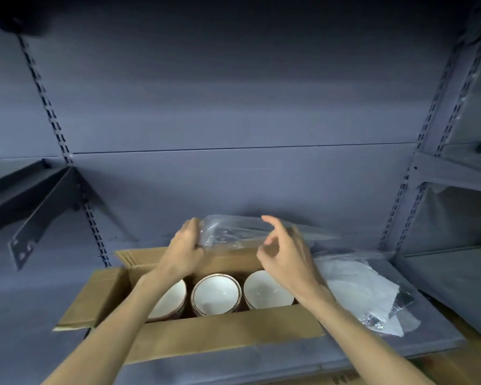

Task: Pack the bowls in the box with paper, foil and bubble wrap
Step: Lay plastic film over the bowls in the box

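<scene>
An open cardboard box (206, 332) sits on a grey shelf with its flaps spread. Inside stand three stacks of white bowls with gold rims: left (172, 301), middle (215, 294) and right (264, 290). Above the box's far edge my left hand (185, 251) grips the left end of a clear folded bubble wrap sheet (233, 233). My right hand (283, 259) hovers at the sheet's right end, fingers spread and curled, not clearly gripping it.
White paper sheets (356, 284) and a piece of foil (372, 319) lie on the shelf right of the box. Slotted uprights (95, 234) and a shelf bracket (36, 218) stand at left; more shelving (456, 173) is at right.
</scene>
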`<state>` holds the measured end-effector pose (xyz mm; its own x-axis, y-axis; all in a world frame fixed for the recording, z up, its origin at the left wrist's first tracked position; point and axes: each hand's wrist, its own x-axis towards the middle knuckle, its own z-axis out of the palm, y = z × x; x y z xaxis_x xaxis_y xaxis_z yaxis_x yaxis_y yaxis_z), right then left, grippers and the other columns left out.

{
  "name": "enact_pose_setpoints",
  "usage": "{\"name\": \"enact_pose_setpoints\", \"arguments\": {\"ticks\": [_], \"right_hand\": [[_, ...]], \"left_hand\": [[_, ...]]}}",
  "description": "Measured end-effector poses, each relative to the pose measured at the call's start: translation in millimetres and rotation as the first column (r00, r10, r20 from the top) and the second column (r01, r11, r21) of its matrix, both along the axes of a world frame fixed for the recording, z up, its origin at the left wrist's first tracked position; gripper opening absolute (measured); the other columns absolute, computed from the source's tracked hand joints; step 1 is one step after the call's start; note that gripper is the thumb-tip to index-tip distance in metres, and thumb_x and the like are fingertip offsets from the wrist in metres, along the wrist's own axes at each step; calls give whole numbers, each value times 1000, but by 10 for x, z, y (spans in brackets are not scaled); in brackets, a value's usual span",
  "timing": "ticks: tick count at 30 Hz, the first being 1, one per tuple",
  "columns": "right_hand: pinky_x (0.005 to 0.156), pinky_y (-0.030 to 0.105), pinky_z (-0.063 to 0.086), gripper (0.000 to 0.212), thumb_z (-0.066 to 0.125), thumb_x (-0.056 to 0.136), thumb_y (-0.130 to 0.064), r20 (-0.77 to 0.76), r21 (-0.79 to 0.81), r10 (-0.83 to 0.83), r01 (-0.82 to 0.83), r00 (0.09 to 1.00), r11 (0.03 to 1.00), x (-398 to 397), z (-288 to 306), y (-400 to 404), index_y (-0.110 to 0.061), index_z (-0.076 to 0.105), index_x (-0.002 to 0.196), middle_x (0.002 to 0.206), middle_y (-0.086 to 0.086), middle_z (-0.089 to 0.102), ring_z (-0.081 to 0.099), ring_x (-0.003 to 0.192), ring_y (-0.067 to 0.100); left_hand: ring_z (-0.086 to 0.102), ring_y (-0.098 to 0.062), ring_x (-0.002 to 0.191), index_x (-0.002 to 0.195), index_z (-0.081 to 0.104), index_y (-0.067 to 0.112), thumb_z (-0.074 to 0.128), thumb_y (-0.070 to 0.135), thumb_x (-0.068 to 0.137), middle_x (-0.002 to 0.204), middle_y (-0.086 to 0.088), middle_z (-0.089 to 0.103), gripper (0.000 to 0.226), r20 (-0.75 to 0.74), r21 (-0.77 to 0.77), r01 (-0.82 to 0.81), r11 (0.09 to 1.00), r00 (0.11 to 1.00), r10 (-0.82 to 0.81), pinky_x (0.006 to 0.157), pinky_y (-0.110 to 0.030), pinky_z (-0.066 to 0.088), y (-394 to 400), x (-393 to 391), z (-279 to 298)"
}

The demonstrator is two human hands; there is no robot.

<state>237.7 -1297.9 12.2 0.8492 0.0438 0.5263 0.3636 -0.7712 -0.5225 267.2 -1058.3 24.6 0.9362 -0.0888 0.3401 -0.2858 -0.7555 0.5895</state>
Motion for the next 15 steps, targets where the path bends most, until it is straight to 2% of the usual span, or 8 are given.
{"name": "enact_pose_setpoints", "arguments": {"ticks": [2,3,6,8,10,12,14,15], "right_hand": [[101,40,38,90,66,76,-44,48,-403,-77,90,996,911,93,-125,-26,-38,26,156,131,-4,42,40,123,21],[106,44,33,99,67,74,-46,40,-502,-88,96,995,859,144,-188,-23,-38,17,159,144,1,33,32,134,25],[115,53,19,113,74,76,-38,-11,-614,-111,81,994,785,298,-360,28,-34,0,161,164,10,8,8,152,32],[117,55,14,112,73,80,-25,-15,-637,-152,107,988,764,403,-418,38,-31,-3,161,167,12,5,2,155,32],[118,56,10,100,65,85,-11,-26,-654,-191,127,981,746,480,-421,9,-29,3,162,168,12,8,-1,156,30],[119,54,11,78,58,89,-5,-22,-679,-204,135,979,721,506,-410,-49,-26,27,157,164,10,24,5,156,27],[118,50,19,46,56,92,-7,54,-674,-171,162,984,721,501,-422,-126,-21,53,136,149,5,49,23,153,24],[117,47,25,33,57,93,-9,107,-667,-136,173,985,725,485,-445,-161,-19,60,125,137,3,59,36,147,24]], "left_hand": [[55,-36,99,99,44,12,47,-9,75,105,-7,53,32,-12,121,53,991,999,-52,78,-39,41,219,-38,-46],[56,-37,101,104,46,9,47,-9,74,108,-9,53,35,-17,190,82,978,997,-80,80,-42,44,318,-59,-60],[58,-36,95,119,45,11,43,-6,74,111,-6,48,49,-25,362,123,924,992,-122,77,-48,47,552,-130,-93],[59,-34,86,127,41,16,42,-4,74,110,-3,46,56,-4,462,105,881,993,-116,65,-44,45,690,-180,-108],[58,-32,80,131,37,19,42,-1,73,106,-2,49,61,30,538,48,842,997,-75,59,-38,38,852,-227,-136],[55,-31,75,135,33,23,45,4,74,98,-4,54,66,60,554,-11,832,998,-26,61,-38,42,1027,-267,-169],[58,-31,82,137,33,23,47,6,73,99,-8,60,68,92,560,-51,827,996,-1,70,-40,51,1191,-282,-222],[59,-32,90,136,37,21,48,4,72,105,-10,63,67,110,577,-69,814,994,6,77,-41,52,1260,-281,-252]]}}
